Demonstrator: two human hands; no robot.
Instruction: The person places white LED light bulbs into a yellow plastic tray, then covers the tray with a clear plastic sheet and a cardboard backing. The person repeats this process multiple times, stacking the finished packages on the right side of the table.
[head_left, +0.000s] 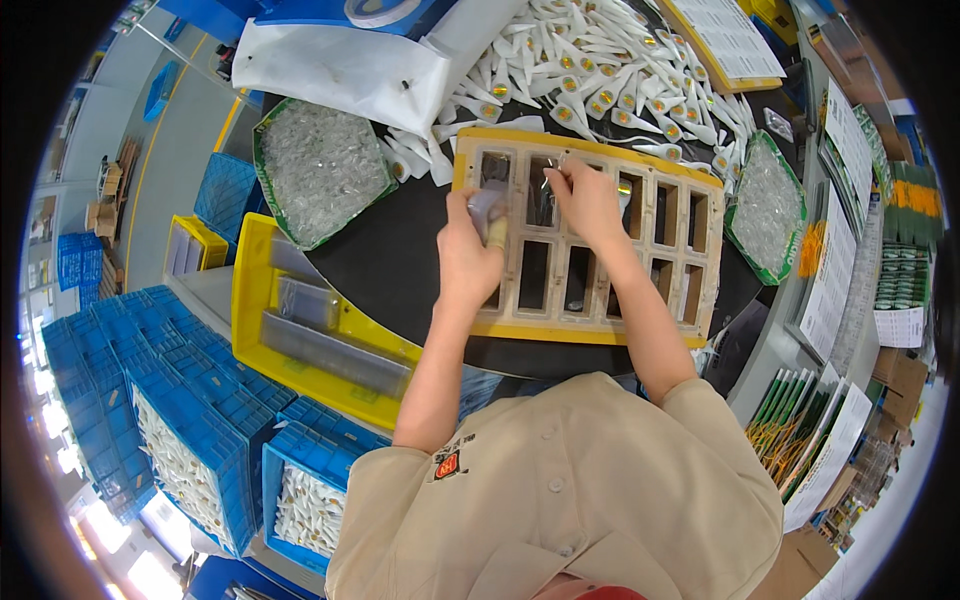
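Note:
A yellow-edged tray (585, 336) with two rows of rectangular slots lies in front of me on a black tabletop (375, 240). At its left side, my left hand (469, 251) holds a blurred stack of clear plastic blister shells (489, 206). My right hand (589, 199) is over the upper row, its fingertips pinching the edge of a clear blister shell (543, 196) in the second slot. Another clear shell (495, 163) sits in the upper left slot. A white piece with a round sticker (624, 189) shows in a slot right of my right hand.
Behind the tray is a heap of white tapered plastic pieces (577, 67) with round stickers. Containers of small clear parts stand left (319, 165) and right (769, 210). A yellow bin (251, 292) holds stacked clear shells. Blue crates (202, 390) stand lower left; printed cards (825, 270) are at right.

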